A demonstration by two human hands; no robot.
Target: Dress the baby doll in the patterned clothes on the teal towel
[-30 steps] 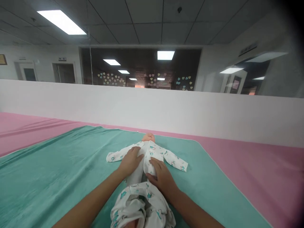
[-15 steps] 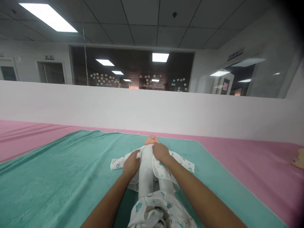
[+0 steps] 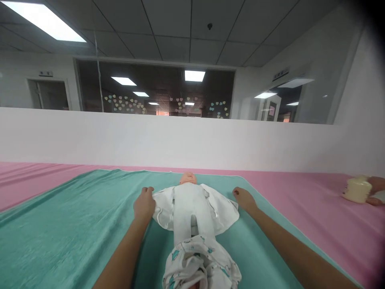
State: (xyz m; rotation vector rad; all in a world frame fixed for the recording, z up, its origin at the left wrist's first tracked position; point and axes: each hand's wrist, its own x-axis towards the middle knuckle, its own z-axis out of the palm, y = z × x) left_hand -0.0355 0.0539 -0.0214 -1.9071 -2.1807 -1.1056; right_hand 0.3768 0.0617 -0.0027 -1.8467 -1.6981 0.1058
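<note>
A baby doll (image 3: 193, 200) with a white body lies on its back, head away from me. Its baby shirt (image 3: 225, 210) is spread open, the plain white inner side of both front flaps facing up. My left hand (image 3: 144, 205) is closed at the outer edge of the left flap. At the outer corner of the right flap, my right hand (image 3: 246, 200) has its fingers curled; the fingertips are partly hidden. Patterned baby trousers (image 3: 200, 257) lie bunched around the doll's lower legs, nearest to me.
A green blanket (image 3: 81, 216) lies under the doll, on a pink sheet (image 3: 303, 196). At the far right another person's hand (image 3: 377, 186) is at a cream-coloured container (image 3: 357, 189). A low white wall (image 3: 150, 140) with glass above stands behind.
Both hands have moved outward from the doll's chest, and the shirt flaps are now folded out over the sleeves. Another person's hand has appeared at the far right; my view has shifted right.
</note>
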